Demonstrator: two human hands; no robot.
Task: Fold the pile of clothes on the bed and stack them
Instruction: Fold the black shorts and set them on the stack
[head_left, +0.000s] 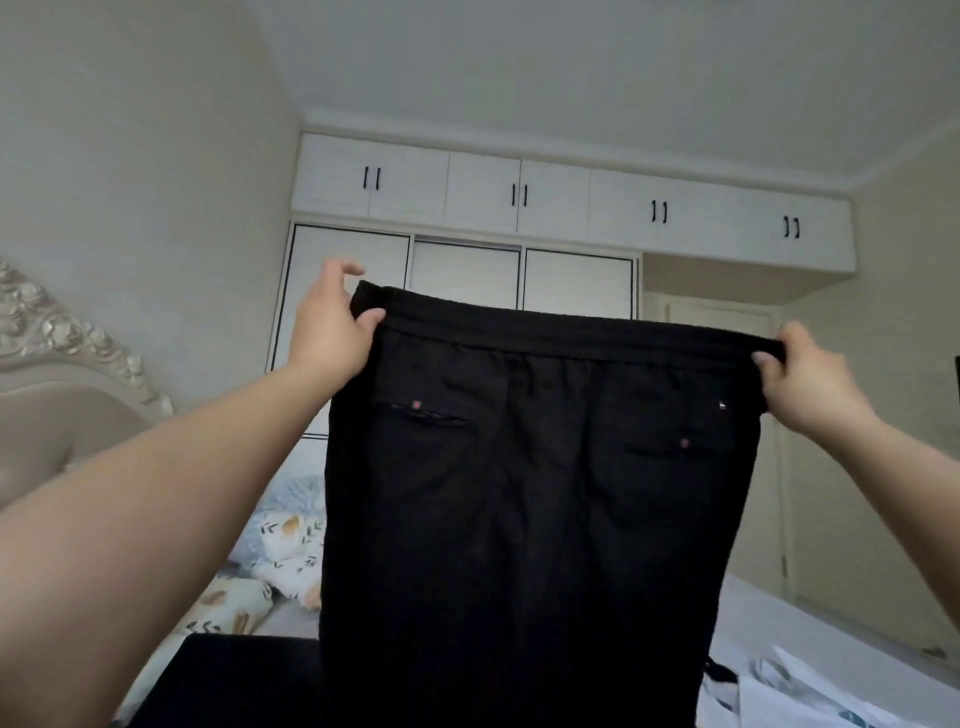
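Note:
I hold a pair of black trousers (524, 493) up in front of me, hanging straight down with the two back pockets facing me. My left hand (332, 327) pinches the left end of the elastic waistband between thumb and fingers. My right hand (810, 379) pinches the right end, so the waistband is stretched flat between the two. A dark folded garment (234, 680) lies on the bed below, at the bottom left. White and light clothes (800, 691) lie at the bottom right, partly hidden by the trousers.
A floral quilt and pillows (280, 551) are bunched on the bed (753, 608) behind the trousers. An ornate headboard (62, 343) stands at the left. White wardrobes (467, 197) fill the far wall, with a door at the right.

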